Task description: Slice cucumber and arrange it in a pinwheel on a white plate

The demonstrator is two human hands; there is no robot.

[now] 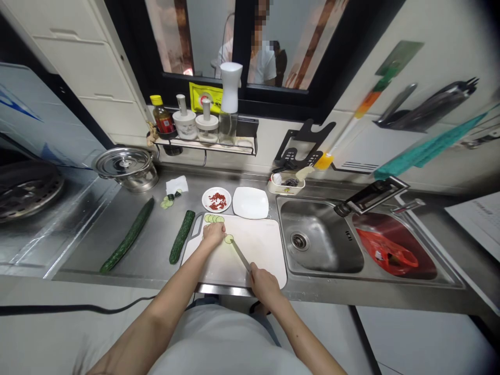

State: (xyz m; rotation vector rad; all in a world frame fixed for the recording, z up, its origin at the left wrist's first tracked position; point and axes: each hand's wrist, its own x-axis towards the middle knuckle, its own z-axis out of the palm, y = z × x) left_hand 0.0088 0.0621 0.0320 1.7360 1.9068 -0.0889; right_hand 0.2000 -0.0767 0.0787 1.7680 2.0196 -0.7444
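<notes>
Cucumber slices (214,219) lie in a row on the cutting board (261,237), another slice (228,239) at the tip of the knife (241,257); leftward, a long cucumber (128,237) and a shorter cucumber (182,237) lie largely whole. The right hand (266,286) has its grip clamped on the knife; the left hand (214,234)'s I cannot tell.

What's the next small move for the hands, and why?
Probably draw the left hand back slightly: it is close beside the pale cucumber round, where the tip of the knife in the right hand points.
</notes>
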